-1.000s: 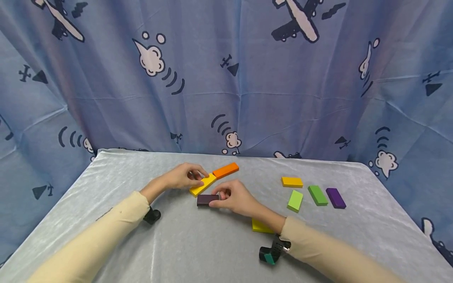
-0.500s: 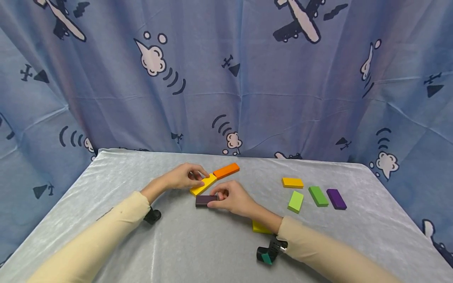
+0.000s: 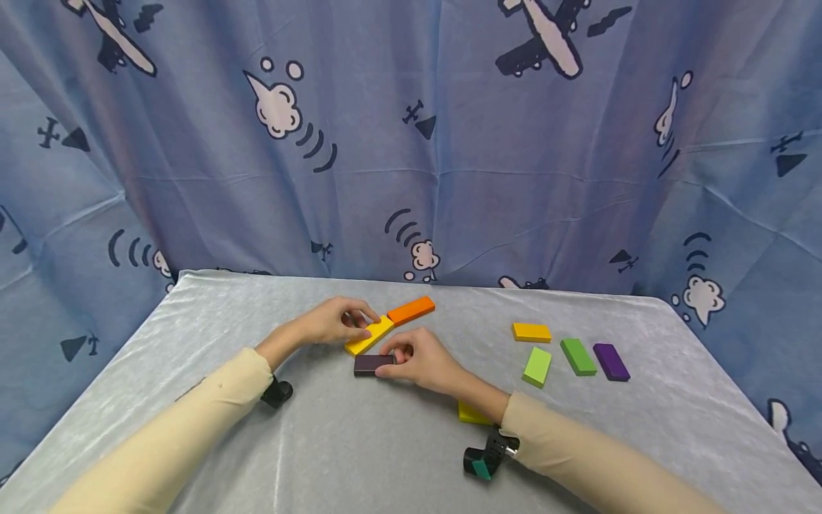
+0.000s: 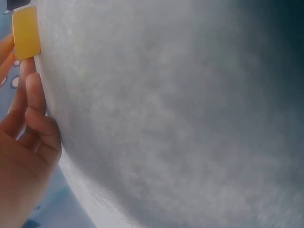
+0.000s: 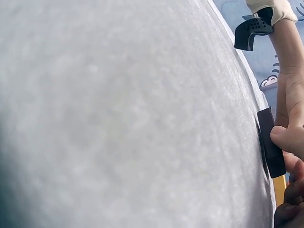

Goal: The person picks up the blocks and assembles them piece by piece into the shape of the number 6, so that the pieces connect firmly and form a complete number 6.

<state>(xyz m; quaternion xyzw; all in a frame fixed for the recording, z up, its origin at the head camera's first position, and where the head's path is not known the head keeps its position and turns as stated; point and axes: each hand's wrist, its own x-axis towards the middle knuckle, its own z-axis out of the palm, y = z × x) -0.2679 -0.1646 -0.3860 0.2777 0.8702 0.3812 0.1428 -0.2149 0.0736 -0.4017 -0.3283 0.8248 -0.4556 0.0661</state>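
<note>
My left hand [image 3: 334,321] rests on the near end of a yellow block [image 3: 369,335], fingers curled onto it; the left wrist view shows that yellow block [image 4: 25,31] at my fingertips [image 4: 32,80]. An orange block [image 3: 411,310] lies end to end with it, farther back. My right hand [image 3: 417,360] pinches a dark brown block [image 3: 371,365] lying flat on the grey table [image 3: 359,442] just in front of the yellow one. In the right wrist view my thumb [image 5: 287,137] presses on the dark block [image 5: 270,142].
To the right lie a small orange-yellow block [image 3: 531,332], a light green block [image 3: 536,366], a green block [image 3: 576,355] and a purple block [image 3: 610,361]. Another yellow block [image 3: 472,412] peeks from under my right forearm. A blue patterned curtain [image 3: 411,143] hangs behind.
My right hand has slid the dark brown block slightly left, closer to the yellow block's near end. The left hand has stayed in place.
</note>
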